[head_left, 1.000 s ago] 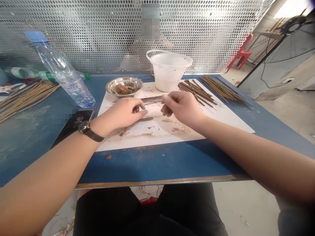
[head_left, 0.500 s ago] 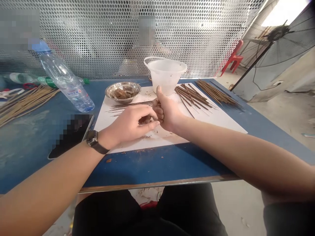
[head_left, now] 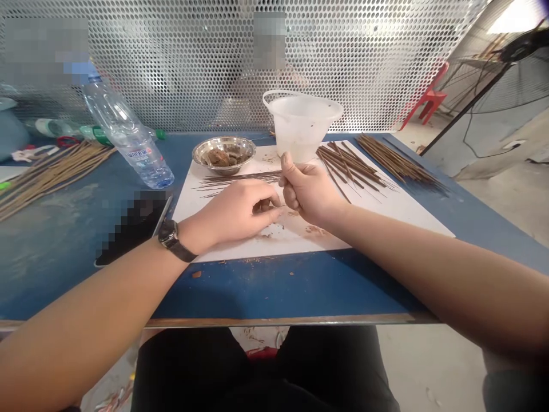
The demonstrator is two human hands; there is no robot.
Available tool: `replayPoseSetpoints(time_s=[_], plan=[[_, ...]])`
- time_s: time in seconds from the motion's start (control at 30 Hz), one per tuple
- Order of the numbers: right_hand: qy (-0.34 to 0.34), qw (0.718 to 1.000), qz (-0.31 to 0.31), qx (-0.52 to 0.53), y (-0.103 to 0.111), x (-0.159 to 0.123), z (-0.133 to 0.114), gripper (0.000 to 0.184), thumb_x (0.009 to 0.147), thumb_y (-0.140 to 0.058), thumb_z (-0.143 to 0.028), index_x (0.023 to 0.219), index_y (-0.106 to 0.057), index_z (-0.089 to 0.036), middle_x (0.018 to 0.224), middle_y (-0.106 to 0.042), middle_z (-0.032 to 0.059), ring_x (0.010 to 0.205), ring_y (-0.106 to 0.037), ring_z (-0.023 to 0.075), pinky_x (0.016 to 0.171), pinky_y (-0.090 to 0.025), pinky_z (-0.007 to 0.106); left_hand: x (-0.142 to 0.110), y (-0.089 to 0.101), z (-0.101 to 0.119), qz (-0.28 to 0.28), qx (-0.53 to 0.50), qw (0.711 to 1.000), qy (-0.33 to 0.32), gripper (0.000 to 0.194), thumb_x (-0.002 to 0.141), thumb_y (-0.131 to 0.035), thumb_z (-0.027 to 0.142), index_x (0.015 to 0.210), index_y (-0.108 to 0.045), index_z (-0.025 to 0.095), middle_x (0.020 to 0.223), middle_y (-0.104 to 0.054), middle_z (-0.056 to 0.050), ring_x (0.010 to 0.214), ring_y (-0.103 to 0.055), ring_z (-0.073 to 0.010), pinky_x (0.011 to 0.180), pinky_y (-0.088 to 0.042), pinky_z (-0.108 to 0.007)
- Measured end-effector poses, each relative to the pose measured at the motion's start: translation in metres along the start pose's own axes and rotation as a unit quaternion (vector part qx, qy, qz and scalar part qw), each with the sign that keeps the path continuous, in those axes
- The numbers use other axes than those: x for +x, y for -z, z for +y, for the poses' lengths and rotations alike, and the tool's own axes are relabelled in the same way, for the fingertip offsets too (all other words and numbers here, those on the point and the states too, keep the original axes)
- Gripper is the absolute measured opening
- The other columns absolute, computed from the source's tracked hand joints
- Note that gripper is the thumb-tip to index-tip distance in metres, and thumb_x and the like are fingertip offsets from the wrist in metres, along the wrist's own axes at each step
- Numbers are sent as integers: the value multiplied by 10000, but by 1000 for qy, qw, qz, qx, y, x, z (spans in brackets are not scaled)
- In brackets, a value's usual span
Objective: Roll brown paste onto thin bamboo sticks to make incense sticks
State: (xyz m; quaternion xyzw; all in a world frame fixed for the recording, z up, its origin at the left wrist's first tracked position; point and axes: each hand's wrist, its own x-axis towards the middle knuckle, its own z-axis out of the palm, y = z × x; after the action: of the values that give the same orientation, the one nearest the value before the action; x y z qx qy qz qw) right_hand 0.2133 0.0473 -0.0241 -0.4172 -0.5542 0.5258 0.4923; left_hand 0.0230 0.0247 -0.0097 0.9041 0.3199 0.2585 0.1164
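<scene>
Beyond the left hand [head_left: 240, 212], the bottle [head_left: 115, 117] carries a label [head_left: 137, 153] too blurred to read. The right hand [head_left: 315, 191] is folded, thumb raised, around one end of a thin stick [head_left: 286, 206], which crosses the small gap to the left hand's curled fingers; whether those pinch it, I cannot tell. Brown-coated sticks [head_left: 354, 166] lie right of the right hand.

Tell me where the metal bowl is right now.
In the head view, the metal bowl sits near the far left corner of the white sheet, left of the white bucket.
</scene>
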Motion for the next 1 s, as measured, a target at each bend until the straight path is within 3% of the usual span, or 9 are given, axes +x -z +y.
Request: replayPoseSetpoints(time_s=[0.2,0.3,0.53,0.67,0.73,0.8,0.9,0.93,1.0], plan=[[24,999,-8,-21,3,-6,-9,690,931,-734,-662,561,-279,-299,443,-216,-95,419,-174,85,429,-102,309,0,9,-4,-6,57,994,96,170,990,-677,359,916,-721,213,926,-735,-67,854,-665,-231,728,-484,-363],[38,998,3,-56,4,-7,-13,660,955,-726,-533,559,-262,-280,491,-195,-93,464,-162,80,461,-113,306,2,15,-9,5,64,990,128,186,990,-672,375,922,-732,213,924,-740,-66,833,-661,-228,723,-479,-363],[53,965,0,-258,3,-10,-7,512,970,-731,-531,627,-486,-240,549,-436,-57,525,-342,101,503,-263,286,5,24,-21,13,64,972,227,201,977,-674,369,844,-701,221,783,-726,-40,679,-614,-194,636,-422,-344],[145,927,12,-346,4,-14,-9,610,1020,-645,-567,572,-373,-254,543,-354,-49,565,-334,123,551,-284,307,4,22,-32,4,80,967,241,224,958,-676,393,801,-691,235,731,-714,-37,637,-601,-200,597,-406,-346],[201,899,-6,-389,4,-15,-10,565,1063,-548,-529,586,-423,-253,562,-392,-28,590,-386,147,594,-337,325,3,21,-37,3,84,967,241,237,948,-672,399,772,-685,240,718,-714,-39,624,-602,-206,583,-405,-349],[263,854,-59,-446,3,-16,-7,470,1052,-529,-484,654,-563,-236,637,-530,22,670,-500,193,679,-430,365,3,21,-42,6,85,967,238,241,937,-677,403,756,-686,244,716,-720,-43,622,-607,-213,577,-410,-350],[318,777,-155,-521,-4,-19,1,460,1051,-487,-507,960,-772,-158,1004,-750,175,1009,-653,328,932,-522,493,3,21,-46,17,90,968,234,239,929,-679,410,755,-697,247,686,-711,-41,617,-605,-217,584,-420,-352],[316,760,-179,-539,-9,-20,3,540,1064,-457,-547,1131,-784,-123,1208,-754,225,1180,-641,379,1031,-508,540,4,21,-47,18,93,967,237,238,930,-673,406,755,-701,246,679,-708,-41,622,-609,-220,592,-424,-353],[287,745,-212,-564,-19,-25,8,773,1073,-395,-661,1477,-645,-52,1587,-585,278,1486,-492,444,1198,-422,606,5,22,-48,16,97,962,253,230,934,-653,381,761,-711,242,686,-713,-45,644,-622,-230,617,-433,-360]])
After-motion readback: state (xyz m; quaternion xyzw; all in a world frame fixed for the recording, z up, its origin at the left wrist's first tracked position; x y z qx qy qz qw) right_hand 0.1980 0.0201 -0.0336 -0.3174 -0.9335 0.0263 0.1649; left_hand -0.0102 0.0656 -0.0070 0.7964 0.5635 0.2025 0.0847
